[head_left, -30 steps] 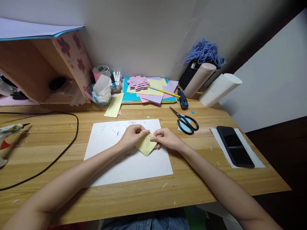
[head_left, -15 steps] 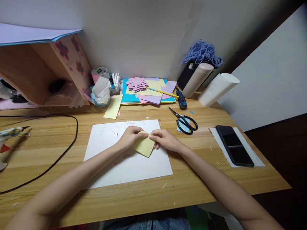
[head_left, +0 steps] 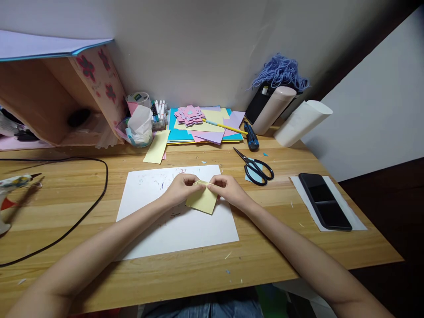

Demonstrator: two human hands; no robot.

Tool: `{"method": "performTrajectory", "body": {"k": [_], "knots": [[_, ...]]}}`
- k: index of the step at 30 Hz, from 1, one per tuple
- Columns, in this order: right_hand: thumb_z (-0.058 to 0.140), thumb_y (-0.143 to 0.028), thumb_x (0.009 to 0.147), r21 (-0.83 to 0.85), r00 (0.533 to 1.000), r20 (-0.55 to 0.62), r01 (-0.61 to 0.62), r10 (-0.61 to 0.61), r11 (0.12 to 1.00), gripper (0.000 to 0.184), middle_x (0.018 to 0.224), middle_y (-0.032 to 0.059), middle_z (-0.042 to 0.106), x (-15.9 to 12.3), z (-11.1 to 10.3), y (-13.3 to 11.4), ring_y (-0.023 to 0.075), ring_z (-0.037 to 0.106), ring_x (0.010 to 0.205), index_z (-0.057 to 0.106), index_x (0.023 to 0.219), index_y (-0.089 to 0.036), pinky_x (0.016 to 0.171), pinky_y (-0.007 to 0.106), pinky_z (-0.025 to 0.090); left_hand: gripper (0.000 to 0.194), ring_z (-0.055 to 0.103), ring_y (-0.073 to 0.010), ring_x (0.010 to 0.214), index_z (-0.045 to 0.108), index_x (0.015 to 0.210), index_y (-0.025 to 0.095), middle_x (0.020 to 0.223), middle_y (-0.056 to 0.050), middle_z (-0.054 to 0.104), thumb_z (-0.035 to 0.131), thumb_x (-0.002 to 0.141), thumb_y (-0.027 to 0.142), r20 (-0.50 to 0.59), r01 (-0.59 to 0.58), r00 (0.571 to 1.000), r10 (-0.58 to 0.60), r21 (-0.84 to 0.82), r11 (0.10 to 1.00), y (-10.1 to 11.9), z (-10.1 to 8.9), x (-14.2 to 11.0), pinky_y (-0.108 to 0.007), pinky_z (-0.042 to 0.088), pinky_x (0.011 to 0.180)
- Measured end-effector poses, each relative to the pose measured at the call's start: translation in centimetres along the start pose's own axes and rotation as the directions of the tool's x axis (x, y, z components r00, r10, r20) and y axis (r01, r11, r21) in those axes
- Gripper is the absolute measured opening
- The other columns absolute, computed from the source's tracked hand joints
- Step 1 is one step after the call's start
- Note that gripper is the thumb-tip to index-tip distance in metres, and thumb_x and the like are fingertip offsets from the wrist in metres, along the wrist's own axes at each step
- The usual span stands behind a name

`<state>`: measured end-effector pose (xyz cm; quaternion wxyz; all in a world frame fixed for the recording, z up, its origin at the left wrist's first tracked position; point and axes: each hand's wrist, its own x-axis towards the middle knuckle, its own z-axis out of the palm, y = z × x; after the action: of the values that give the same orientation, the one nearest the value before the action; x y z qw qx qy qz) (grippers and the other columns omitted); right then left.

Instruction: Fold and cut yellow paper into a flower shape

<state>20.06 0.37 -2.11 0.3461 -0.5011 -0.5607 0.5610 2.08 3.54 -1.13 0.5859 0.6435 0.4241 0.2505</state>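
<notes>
A small pale yellow paper piece (head_left: 202,202) is held just above a white sheet (head_left: 177,221) lying on the wooden desk (head_left: 258,256). My left hand (head_left: 183,188) pinches its top edge from the left, fingers closed. My right hand (head_left: 225,189) pinches the same edge from the right, fingers closed. The two hands meet at the paper's upper fold, and the lower part of the paper hangs free toward me.
Black scissors (head_left: 256,168) lie right of the sheet. A black phone (head_left: 323,201) rests on white paper at the right. Coloured paper stack (head_left: 205,126) with a pink paper flower, a pencil, markers and tape sit at the back. A glue gun (head_left: 13,183) and black cable (head_left: 82,212) lie left.
The yellow paper has turned slightly between my fingers, its lower corner swinging from pointing down to the right. Both hands stay in place over the white sheet.
</notes>
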Motion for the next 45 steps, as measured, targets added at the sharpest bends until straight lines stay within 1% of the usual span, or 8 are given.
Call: {"method": "performTrajectory", "body": {"k": [11, 15, 18, 20, 22, 25, 29, 45], "knots": [[0.06, -0.038, 0.074, 0.201, 0.93, 0.364, -0.135, 0.053, 0.97, 0.038, 0.078, 0.0077, 0.067, 0.5, -2.4, -0.3, 0.0161, 0.064, 0.07, 0.061, 0.102, -0.011, 0.062, 0.027, 0.051, 0.029, 0.048, -0.0102, 0.051, 0.061, 0.063, 0.011, 0.056, -0.001, 0.055, 0.06, 0.071, 0.039, 0.025, 0.114, 0.993, -0.112, -0.248, 0.962, -0.1, -0.4, 0.1, -0.022, 0.032, 0.046], [0.057, -0.038, 0.077, 0.17, 0.948, 0.314, -0.101, 0.043, 0.98, 0.038, 0.073, 0.0067, 0.067, 0.5, -2.2, -0.2, 0.0158, 0.065, 0.066, 0.059, 0.105, -0.012, 0.061, 0.027, 0.052, 0.031, 0.049, -0.0102, 0.051, 0.06, 0.063, 0.011, 0.056, -0.001, 0.055, 0.055, 0.075, 0.039, 0.023, 0.134, 0.991, -0.134, -0.315, 0.939, -0.2, -0.4, 0.1, -0.021, 0.035, 0.047], [0.053, -0.035, 0.08, 0.037, 0.993, 0.05, 0.103, -0.105, 0.994, 0.03, 0.075, 0.0055, 0.067, 0.4, -2.3, 0.0, 0.0151, 0.065, 0.063, 0.061, 0.101, -0.014, 0.06, 0.028, 0.053, 0.026, 0.055, -0.011, 0.063, 0.061, 0.07, 0.012, 0.068, -0.002, 0.059, 0.056, 0.076, 0.037, -0.041, 0.065, 0.995, -0.091, -0.419, 0.905, -0.2, -0.5, 0.4, -0.021, 0.042, 0.056], [0.051, -0.03, 0.082, -0.167, 0.934, -0.178, 0.281, -0.309, 0.945, 0.024, 0.083, 0.0055, 0.068, 0.2, -2.6, 0.0, 0.0151, 0.065, 0.065, 0.062, 0.099, -0.017, 0.062, 0.028, 0.053, 0.022, 0.058, -0.0135, 0.08, 0.062, 0.085, 0.015, 0.085, -0.004, 0.063, 0.056, 0.077, 0.035, -0.072, 0.006, 0.996, -0.051, -0.524, 0.852, -0.3, -0.7, 0.7, -0.023, 0.045, 0.071], [0.05, -0.023, 0.083, -0.445, 0.788, -0.285, 0.395, -0.545, 0.804, 0.021, 0.09, 0.0051, 0.068, -0.1, -3.1, -0.1, 0.0161, 0.066, 0.072, 0.062, 0.1, -0.02, 0.067, 0.028, 0.053, 0.027, 0.057, -0.0161, 0.094, 0.06, 0.096, 0.015, 0.099, -0.007, 0.062, 0.054, 0.079, 0.034, -0.086, -0.015, 0.995, -0.047, -0.609, 0.793, -0.4, -1.0, 1.0, -0.027, 0.044, 0.083], [0.049, -0.012, 0.082, -0.759, 0.596, -0.133, 0.452, -0.792, 0.468, 0.03, 0.098, 0.0037, 0.068, -0.4, -3.9, -0.4, 0.017, 0.064, 0.086, 0.06, 0.107, -0.023, 0.076, 0.029, 0.052, 0.035, 0.059, -0.0181, 0.09, 0.06, 0.094, 0.01, 0.096, -0.012, 0.063, 0.048, 0.082, 0.041, -0.005, 0.057, 0.997, -0.079, -0.649, 0.759, -0.4, -1.5, 1.2, -0.03, 0.045, 0.082], [0.053, -0.006, 0.079, -0.842, 0.482, 0.164, 0.523, -0.861, 0.133, 0.041, 0.103, 0.003, 0.067, -0.7, -3.9, -0.6, 0.017, 0.061, 0.098, 0.054, 0.117, -0.021, 0.086, 0.029, 0.05, 0.043, 0.061, -0.0158, 0.071, 0.063, 0.084, 0.006, 0.082, -0.014, 0.065, 0.045, 0.082, 0.046, 0.236, 0.194, 0.969, -0.076, -0.53, 0.826, 0.0, -1.6, 0.8, -0.027, 0.046, 0.067], [0.061, -0.014, 0.076, -0.782, 0.419, 0.365, 0.622, -0.831, -0.03, 0.019, 0.086, -0.0001, 0.07, 0.0, -1.2, -0.4, 0.0161, 0.057, 0.084, 0.063, 0.094, -0.019, 0.076, 0.031, 0.048, 0.036, 0.062, -0.0139, 0.065, 0.059, 0.065, 0.011, 0.062, -0.005, 0.065, 0.067, 0.063, 0.046, 0.184, 0.197, 0.972, -0.145, -0.303, 0.933, 0.2, -0.7, 0.6, -0.025, 0.047, 0.065]]}}
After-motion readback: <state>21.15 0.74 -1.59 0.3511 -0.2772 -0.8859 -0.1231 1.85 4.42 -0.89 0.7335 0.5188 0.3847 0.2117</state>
